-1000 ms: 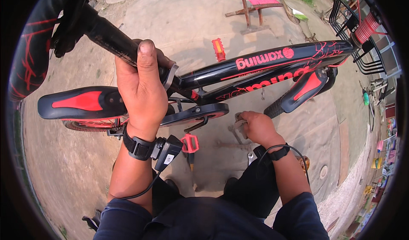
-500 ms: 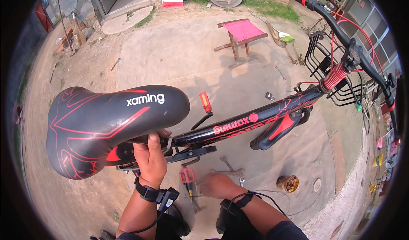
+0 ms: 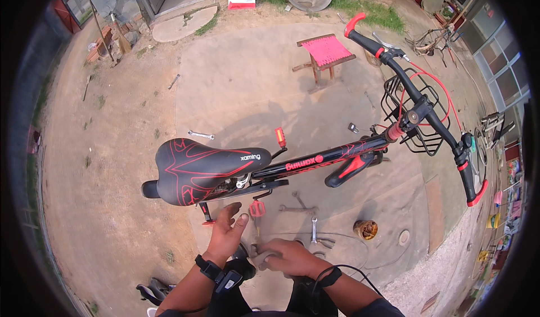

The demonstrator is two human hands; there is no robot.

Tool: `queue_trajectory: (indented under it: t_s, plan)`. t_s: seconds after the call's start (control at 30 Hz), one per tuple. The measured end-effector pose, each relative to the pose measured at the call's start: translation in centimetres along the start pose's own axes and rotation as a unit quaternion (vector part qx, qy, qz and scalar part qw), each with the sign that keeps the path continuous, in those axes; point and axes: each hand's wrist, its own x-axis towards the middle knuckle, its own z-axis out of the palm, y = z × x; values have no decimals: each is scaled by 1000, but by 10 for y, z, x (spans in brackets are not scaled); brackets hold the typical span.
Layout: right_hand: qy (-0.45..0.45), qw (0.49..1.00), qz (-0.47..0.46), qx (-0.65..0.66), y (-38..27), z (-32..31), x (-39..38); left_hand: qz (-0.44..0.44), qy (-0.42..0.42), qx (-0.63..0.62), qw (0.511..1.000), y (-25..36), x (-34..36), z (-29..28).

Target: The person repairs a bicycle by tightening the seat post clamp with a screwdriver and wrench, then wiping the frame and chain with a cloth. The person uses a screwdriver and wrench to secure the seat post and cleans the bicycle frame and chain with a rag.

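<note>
A black and red bicycle stands in front of me, its saddle [image 3: 211,171] on the left and its handlebar [image 3: 419,100] on the right. My left hand [image 3: 226,231] is just below the saddle, fingers apart and holding nothing. Close by is the red near pedal [image 3: 257,208], which the hand does not appear to touch. My right hand [image 3: 288,257] is low in front of my knees, its fingers curled closed. Whatever they may hold is too hard to make out. Right of the pedal, several wrenches lie on the ground, among them a shiny wrench [image 3: 314,230].
A rusty tin [image 3: 365,230] stands to the right of the wrenches. Beyond the bicycle are a pink-topped folding stool [image 3: 326,51] and a small padlock-like object [image 3: 353,127]. Another wrench [image 3: 201,134] lies behind the saddle. A black wire basket [image 3: 413,114] hangs at the handlebar.
My left hand has let go of the saddle's underside and drawn back toward me. The saddle now appears lower and farther away. My right hand has moved slightly nearer to me.
</note>
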Motion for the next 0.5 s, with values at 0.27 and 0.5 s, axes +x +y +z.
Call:
queue_trajectory:
  t_s: [0.27,0.5]
  plan:
    - [71,976,37,200,-99,13,-88,-248,-248,-304,886,58,-169,5]
    - [94,988,-106,-64,-221,6,-113,-128,-193,-247,941,164,-196,-31]
